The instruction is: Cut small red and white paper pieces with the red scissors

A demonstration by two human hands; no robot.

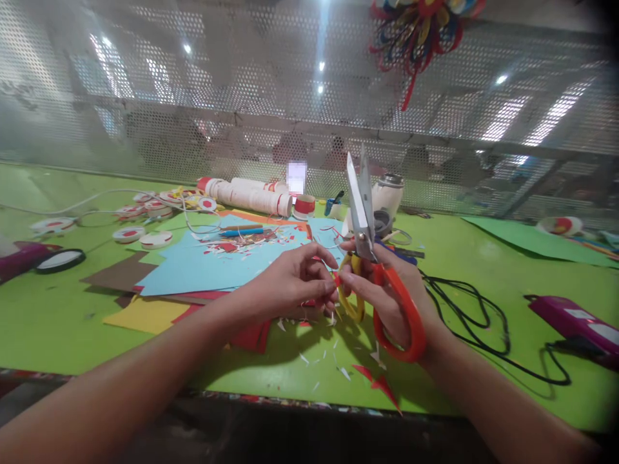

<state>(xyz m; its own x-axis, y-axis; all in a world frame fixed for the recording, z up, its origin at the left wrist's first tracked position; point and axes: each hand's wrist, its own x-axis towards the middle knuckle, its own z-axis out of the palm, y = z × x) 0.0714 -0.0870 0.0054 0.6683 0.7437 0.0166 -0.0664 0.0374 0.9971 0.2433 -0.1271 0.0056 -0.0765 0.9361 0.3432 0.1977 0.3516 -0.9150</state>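
Note:
My right hand (pixel 387 293) grips a pair of scissors (pixel 367 238) with orange and yellow handles, blades pointing up and slightly parted. My left hand (pixel 294 283) pinches a small red paper scrap (pixel 334 282) just left of the scissor handles, fingertips nearly touching my right fingers. Both hands hover over the green table (pixel 483 283). Beneath them lie red paper (pixel 251 335) and small white and red cuttings (pixel 377 380).
A stack of blue, brown, yellow and red paper sheets (pixel 213 264) lies left of centre. Round white-and-red discs (pixel 140 235), rolled tubes (pixel 251 193), a white jar (pixel 387 193), a black cable (pixel 474 316) and a purple tool (pixel 575 322) surround them. A perforated metal screen stands behind.

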